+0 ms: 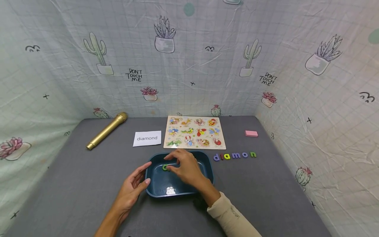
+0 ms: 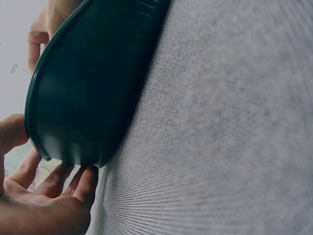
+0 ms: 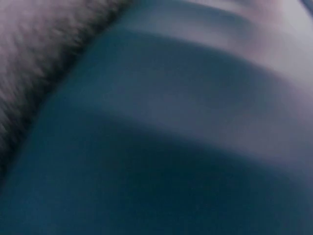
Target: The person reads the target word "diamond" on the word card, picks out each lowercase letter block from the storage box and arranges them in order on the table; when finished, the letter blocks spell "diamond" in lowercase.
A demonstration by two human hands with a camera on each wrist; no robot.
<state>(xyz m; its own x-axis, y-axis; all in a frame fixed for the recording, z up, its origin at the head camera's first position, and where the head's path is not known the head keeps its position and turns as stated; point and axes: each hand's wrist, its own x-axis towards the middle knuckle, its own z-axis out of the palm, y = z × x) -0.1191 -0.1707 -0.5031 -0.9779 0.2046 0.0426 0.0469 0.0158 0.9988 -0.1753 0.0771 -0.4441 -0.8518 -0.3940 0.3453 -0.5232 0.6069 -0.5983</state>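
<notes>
A dark blue tray [image 1: 177,194] lies on the table in the head view. My left hand [image 1: 131,189] touches its left end, fingers and thumb against the rim and outer wall; the left wrist view shows these fingers [image 2: 56,181] on the tray's side [image 2: 88,93]. Over the tray reaches my right hand [image 1: 186,168], index finger and thumb curved and spaced apart. A small green letter [image 1: 164,168] is in the tray by the right thumb, which partly hides it. The right wrist view is blurred and shows mostly the tray [image 3: 146,98].
Right of the tray stands a row of coloured letters [image 1: 236,155] reading "diamon". Behind it lie a card [image 1: 147,138] printed "diamond" and a wooden insect puzzle board [image 1: 193,132]. A gold microphone [image 1: 106,131] lies at the left, a pink block [image 1: 251,133] at the right.
</notes>
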